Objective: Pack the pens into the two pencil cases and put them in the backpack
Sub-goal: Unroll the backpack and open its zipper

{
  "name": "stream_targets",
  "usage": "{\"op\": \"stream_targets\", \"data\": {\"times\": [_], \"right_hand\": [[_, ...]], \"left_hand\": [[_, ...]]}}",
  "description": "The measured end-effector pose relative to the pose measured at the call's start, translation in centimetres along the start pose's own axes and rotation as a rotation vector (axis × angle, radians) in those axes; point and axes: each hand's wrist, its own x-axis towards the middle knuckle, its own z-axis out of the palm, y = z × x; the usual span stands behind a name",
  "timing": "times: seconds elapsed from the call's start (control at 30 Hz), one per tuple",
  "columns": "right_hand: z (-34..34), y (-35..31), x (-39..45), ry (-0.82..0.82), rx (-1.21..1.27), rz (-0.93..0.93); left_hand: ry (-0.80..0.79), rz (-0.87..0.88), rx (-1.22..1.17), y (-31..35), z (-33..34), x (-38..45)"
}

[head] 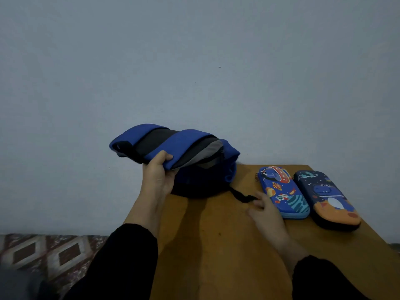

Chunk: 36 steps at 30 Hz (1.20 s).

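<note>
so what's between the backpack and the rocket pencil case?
Head view: a black strap trailing from the backpack across the wooden table, with the right hand at its end, beside the rocket pencil case.

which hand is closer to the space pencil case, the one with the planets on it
The right hand. It sits just left of the planet pencil case on the table, fingertips at or almost at its near edge. The left hand is far off to the left, gripping the blue backpack.
</note>
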Motion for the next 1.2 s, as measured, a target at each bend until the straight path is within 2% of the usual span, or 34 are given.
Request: {"op": "stream_targets", "data": {"times": [0.1,0.17,0.27,0.37,0.47,0.57,0.7,0.77,0.87,0.97,1.07,1.13,1.2], "right_hand": [[-0.1,-2.1,0.6,0.107,-0.204,-0.203],[-0.6,-4.0,0.8,0.155,-0.232,-0.331],[-1.4,-6.4,1.3,0.077,-0.145,-0.433],[-2.0,-7.4,2.2,-0.007,-0.021,-0.349],[-2.6,-8.7,2.3,0.077,0.115,-0.130],[-2.8,-8.7,2.1,0.132,0.267,0.004],[-2.2,-7.2,1.6,0.082,0.506,0.226],[-1.7,-6.0,1.3,0.028,0.545,0.235],[-0.8,-3.7,0.0,0.019,0.498,0.233],[0.1,-2.4,-2.2,-0.085,0.552,0.259],[0.7,-1.4,-3.6,-0.196,0.547,0.264],[0.8,-0.7,-3.8,-0.121,0.470,0.192],[0.2,-0.8,-3.6,0.041,0.321,0.010]], "left_hand": [[-0.097,-0.055,-0.064,1.0,0.8,-0.9],[-0.164,-0.068,-0.118,1.8,1.4,-1.4],[-0.273,-0.082,-0.169,3.0,2.8,-2.0],[-0.381,-0.062,-0.153,3.6,4.3,-2.6],[-0.408,-0.056,-0.052,3.5,4.5,-2.7],[-0.356,-0.066,0.163,2.1,3.5,-2.1],[-0.301,-0.081,0.510,-0.6,1.4,-2.6],[-0.261,-0.080,0.586,-1.4,1.0,-3.1],[-0.201,-0.220,0.511,-1.5,1.5,-3.6],[-0.315,-0.248,0.584,-1.8,2.8,-4.3],[-0.433,-0.195,0.673,-2.9,2.9,-4.8],[-0.496,-0.150,0.768,-3.4,2.7,-5.2],[-0.553,-0.124,0.835,-3.6,2.4,-5.8]]}}
